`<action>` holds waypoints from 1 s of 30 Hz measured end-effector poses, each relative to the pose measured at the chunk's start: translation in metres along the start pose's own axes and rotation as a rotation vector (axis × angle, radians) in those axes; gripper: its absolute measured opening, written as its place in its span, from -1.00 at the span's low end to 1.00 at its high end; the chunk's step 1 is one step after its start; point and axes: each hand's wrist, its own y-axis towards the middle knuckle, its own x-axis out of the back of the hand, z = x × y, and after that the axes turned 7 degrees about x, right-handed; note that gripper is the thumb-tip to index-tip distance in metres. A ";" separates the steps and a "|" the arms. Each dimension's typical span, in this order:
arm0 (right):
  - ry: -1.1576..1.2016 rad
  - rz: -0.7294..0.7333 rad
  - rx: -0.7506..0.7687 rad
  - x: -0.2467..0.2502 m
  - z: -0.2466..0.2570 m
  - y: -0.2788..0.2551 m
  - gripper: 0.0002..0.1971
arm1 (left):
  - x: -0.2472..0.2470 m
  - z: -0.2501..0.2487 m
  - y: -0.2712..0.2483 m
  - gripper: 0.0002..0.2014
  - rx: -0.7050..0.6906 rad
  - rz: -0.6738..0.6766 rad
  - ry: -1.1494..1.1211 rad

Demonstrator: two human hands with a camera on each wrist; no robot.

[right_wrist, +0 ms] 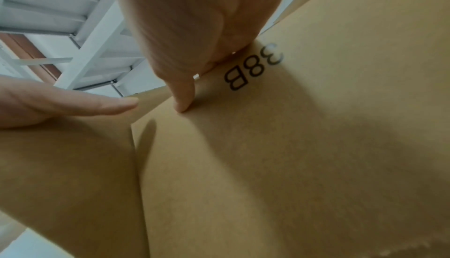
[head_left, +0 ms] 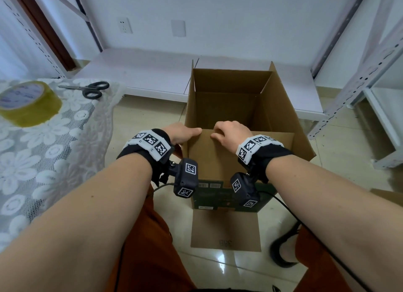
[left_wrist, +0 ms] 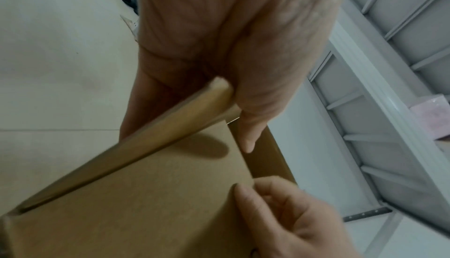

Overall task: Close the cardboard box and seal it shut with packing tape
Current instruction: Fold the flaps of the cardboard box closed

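Tiled floor beneath; my left hand [head_left: 182, 133] and right hand [head_left: 231, 132] pinch the cardboard box's [head_left: 281, 117] near flap [head_left: 218, 156], folding just starting; tape roll [head_left: 29, 103] untouched to their left.

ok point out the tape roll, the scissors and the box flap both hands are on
tape roll [head_left: 28, 103], head view, on its yellowish side wall
scissors [head_left: 92, 90], head view, on the black handles
box flap [head_left: 209, 152], head view, on the bare cardboard face below the hands
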 end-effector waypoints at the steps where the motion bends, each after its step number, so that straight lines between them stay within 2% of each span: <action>1: 0.017 0.009 -0.013 0.001 0.000 0.000 -0.74 | 0.004 -0.001 -0.001 -0.44 -0.031 0.008 -0.024; 4: 0.045 0.064 -0.055 0.005 0.000 0.001 -0.72 | 0.013 -0.007 -0.002 -0.54 -0.170 -0.067 -0.145; 7: 0.012 0.088 -0.117 0.003 0.001 0.008 -0.69 | 0.021 -0.011 -0.001 -0.40 -0.274 -0.130 -0.196; 11: -0.056 0.103 -0.156 -0.004 0.002 0.015 -0.63 | 0.021 -0.013 -0.003 -0.26 -0.338 -0.115 -0.121; 13: -0.100 0.090 -0.161 -0.009 0.002 0.017 -0.57 | 0.021 -0.011 -0.002 -0.30 -0.343 -0.105 -0.098; 17: -0.172 -0.049 -0.194 -0.018 0.000 0.020 -0.39 | 0.029 -0.009 0.000 -0.43 -0.300 -0.038 -0.082; 20: -0.224 -0.109 -0.171 -0.021 -0.001 0.021 -0.36 | 0.033 -0.007 0.002 -0.48 -0.272 0.002 -0.089; 24: -0.153 -0.076 -0.154 -0.025 -0.002 0.023 -0.43 | 0.034 -0.007 0.004 -0.51 -0.248 0.033 -0.099; 30: -0.061 0.075 -0.173 -0.035 -0.005 0.029 -0.56 | 0.037 -0.005 0.007 -0.50 -0.219 0.064 -0.098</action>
